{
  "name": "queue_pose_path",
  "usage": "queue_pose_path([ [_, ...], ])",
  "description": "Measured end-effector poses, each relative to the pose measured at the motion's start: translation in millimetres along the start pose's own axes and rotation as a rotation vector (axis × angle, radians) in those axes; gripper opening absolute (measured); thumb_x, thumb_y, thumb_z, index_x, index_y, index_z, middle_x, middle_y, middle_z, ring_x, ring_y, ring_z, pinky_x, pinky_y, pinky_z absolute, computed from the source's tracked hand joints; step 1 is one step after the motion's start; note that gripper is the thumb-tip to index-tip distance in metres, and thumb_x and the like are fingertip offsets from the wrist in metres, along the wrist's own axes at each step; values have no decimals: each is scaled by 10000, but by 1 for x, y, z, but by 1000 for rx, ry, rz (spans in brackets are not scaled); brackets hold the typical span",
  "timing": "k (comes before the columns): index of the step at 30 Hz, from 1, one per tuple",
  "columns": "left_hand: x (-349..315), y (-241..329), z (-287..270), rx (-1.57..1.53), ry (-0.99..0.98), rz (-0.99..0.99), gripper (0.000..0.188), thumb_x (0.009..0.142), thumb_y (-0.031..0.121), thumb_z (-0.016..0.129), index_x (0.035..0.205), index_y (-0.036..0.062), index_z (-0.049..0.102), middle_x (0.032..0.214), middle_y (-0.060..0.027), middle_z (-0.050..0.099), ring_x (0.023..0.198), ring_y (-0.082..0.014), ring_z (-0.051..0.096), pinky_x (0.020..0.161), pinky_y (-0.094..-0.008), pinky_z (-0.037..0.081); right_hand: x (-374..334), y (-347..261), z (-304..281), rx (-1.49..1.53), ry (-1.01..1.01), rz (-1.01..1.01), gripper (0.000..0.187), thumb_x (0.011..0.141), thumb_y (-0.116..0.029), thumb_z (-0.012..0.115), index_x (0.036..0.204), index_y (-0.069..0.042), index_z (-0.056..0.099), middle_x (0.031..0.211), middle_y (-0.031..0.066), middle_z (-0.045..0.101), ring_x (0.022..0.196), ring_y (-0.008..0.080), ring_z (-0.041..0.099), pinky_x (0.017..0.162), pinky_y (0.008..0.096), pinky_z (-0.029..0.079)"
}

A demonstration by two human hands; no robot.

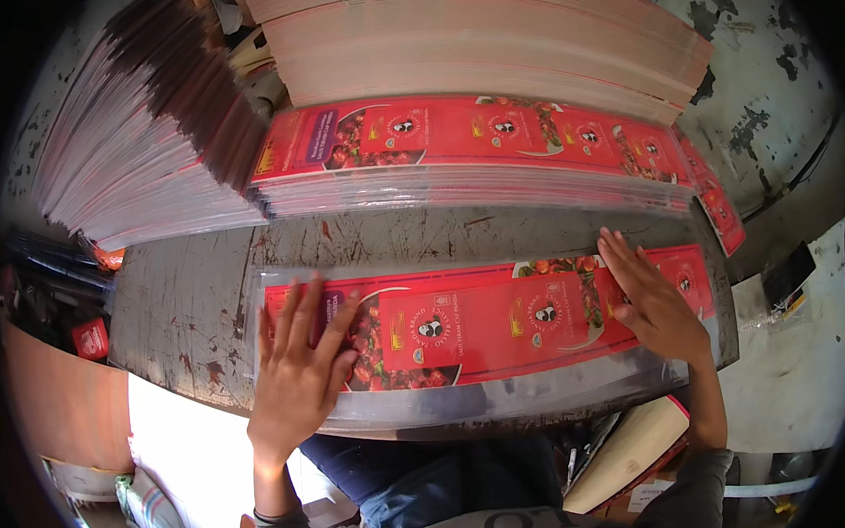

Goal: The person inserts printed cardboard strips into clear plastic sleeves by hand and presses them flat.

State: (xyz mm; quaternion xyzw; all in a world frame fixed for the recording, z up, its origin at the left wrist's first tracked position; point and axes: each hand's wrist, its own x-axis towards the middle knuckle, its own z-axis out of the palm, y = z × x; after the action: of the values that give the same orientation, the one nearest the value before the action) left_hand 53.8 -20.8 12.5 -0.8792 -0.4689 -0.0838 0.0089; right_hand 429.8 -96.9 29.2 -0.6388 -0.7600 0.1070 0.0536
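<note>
A long red printed cardboard sheet (486, 341) lies crosswise on the worn table in front of me, in a clear plastic sleeve (501, 392) whose see-through margin shows along the near side. On the sheet's left end rests my left hand (300, 366), palm down with the fingers spread. My right hand (652, 298) lies flat across the right part of the sheet, fingers stretched toward its far edge. Neither hand grips anything. Just beyond is a low stack of similar red sheets (455, 142) in clear plastic.
A tall fanned pile of plastic-sleeved sheets (149, 152) stands at the left. Behind the low stack rises a thick block of stacked cardboard (471, 43). One red sheet (718, 202) sticks out at the right end. The scratched table (182, 300) has a curved near edge.
</note>
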Motion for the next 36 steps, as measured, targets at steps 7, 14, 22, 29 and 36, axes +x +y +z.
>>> queue_pose_path([
  [7,28,17,2,-45,113,193,599,790,375,635,1265,58,453,974,-146,476,933,-274,489,794,-439,383,81,-64,-24,413,-198,-363,611,943,-465,343,1370,-29,328,1188,193,544,1140,273,503,943,361,381],
  [14,50,9,5,-558,-188,216,305,778,245,677,945,21,556,913,-120,493,926,-281,497,775,-406,377,140,-88,-6,507,-258,-413,631,916,-551,364,1085,7,603,688,154,595,581,212,587,591,361,444],
  [22,49,16,27,-380,294,213,200,827,182,623,791,21,510,701,-108,545,639,-307,549,615,-394,418,162,-106,11,977,-973,-478,289,887,-178,584,980,91,529,971,220,635,887,245,654,788,329,552],
  [29,47,14,30,-311,329,122,218,849,220,611,794,35,511,641,-105,562,563,-311,563,529,-391,452,137,-75,11,1039,-1313,-195,221,897,-85,534,1004,101,480,1010,269,615,956,326,630,778,368,556],
  [36,48,13,31,-303,355,119,213,837,205,625,771,40,509,630,-92,552,550,-297,554,535,-384,452,117,-20,-22,859,-1304,-28,215,893,-85,542,993,103,513,962,245,639,895,309,652,724,358,575],
])
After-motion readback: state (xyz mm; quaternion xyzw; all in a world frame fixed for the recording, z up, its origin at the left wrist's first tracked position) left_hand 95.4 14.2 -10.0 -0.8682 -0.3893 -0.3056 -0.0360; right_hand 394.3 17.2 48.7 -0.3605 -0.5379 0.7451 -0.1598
